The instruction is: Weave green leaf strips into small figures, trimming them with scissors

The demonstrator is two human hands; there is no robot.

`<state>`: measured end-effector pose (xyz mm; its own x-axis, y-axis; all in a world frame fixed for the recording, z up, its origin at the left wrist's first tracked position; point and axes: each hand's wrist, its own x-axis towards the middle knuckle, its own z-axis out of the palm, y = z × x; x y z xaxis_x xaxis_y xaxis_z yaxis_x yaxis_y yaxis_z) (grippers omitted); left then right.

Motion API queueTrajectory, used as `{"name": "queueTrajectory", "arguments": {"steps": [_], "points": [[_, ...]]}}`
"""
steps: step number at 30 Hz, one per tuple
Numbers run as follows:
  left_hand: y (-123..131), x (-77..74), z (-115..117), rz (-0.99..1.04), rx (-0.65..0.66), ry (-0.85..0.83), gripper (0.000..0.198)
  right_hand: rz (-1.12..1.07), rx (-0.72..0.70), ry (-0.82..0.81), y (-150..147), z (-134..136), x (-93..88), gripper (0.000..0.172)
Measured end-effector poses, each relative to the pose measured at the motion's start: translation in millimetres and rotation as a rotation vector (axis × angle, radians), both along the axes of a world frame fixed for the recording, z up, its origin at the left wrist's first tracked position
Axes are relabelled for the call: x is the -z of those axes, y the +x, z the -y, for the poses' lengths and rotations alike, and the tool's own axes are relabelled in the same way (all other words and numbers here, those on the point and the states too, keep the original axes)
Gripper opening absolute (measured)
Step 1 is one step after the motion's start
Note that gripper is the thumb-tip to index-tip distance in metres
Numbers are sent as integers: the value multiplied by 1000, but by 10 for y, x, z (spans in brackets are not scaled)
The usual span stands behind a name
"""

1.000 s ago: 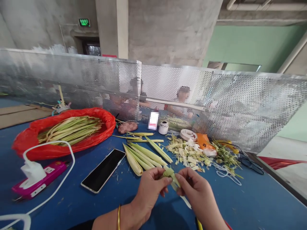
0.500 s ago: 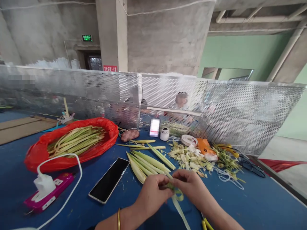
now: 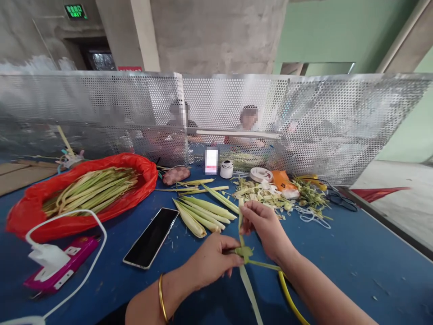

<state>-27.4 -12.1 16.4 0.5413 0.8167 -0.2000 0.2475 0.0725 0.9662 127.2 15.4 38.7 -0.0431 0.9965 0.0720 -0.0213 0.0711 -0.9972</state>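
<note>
My left hand (image 3: pixel 213 255), with a gold bangle at the wrist, pinches a small folded knot of green leaf strips (image 3: pixel 246 253) between thumb and fingers. One pale strip (image 3: pixel 249 289) hangs down from it toward the table's near edge, and another points right. Above the knot, my right hand (image 3: pixel 265 225) is closed on an upright leaf strip (image 3: pixel 241 205), its fingertips pinched together. Just beyond my hands lie several pale green husk-like leaves (image 3: pixel 209 212). A curved yellow handle (image 3: pixel 291 300) shows below my right forearm; the rest of it is hidden.
Left are a red bag (image 3: pixel 20 216) of long leaf strips, a purple power strip (image 3: pixel 64 266) with white cable and a phone (image 3: pixel 151 238). Leaf scraps (image 3: pixel 257 192), a tape roll (image 3: pixel 261 174) and an orange packet (image 3: pixel 283 181) lie right. Two people sit behind the perforated screen (image 3: pixel 216 99).
My right hand has moved up and away from my left, drawing a strip upright. The left hand keeps its pinch on the knot. The view has tilted down.
</note>
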Motion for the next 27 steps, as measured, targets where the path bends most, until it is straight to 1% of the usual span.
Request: {"name": "queueTrajectory", "arguments": {"steps": [4,7,9,12,14,19,23,27], "points": [[-3,-40,4,63,15,-45,13,-95,93,-6,58,-12,-12,42],[1,-63,9,140,31,-95,14,-110,108,-7,88,-20,-20,43],[7,-69,6,187,9,-149,19,-105,109,-12,92,-16,-20,43],[23,-59,1,193,-73,-226,25,-85,92,-15,78,-3,-18,42],[40,-45,9,151,-98,-237,24,-71,71,-3,61,7,-18,41],[77,-27,46,89,-67,-201,24,-59,19,73,30,10,11,33],[61,-32,36,119,-121,-243,27,15,-10,150,48,-14,70,26],[45,-40,35,216,-132,-295,40,122,-31,219,50,-10,98,21]]}}
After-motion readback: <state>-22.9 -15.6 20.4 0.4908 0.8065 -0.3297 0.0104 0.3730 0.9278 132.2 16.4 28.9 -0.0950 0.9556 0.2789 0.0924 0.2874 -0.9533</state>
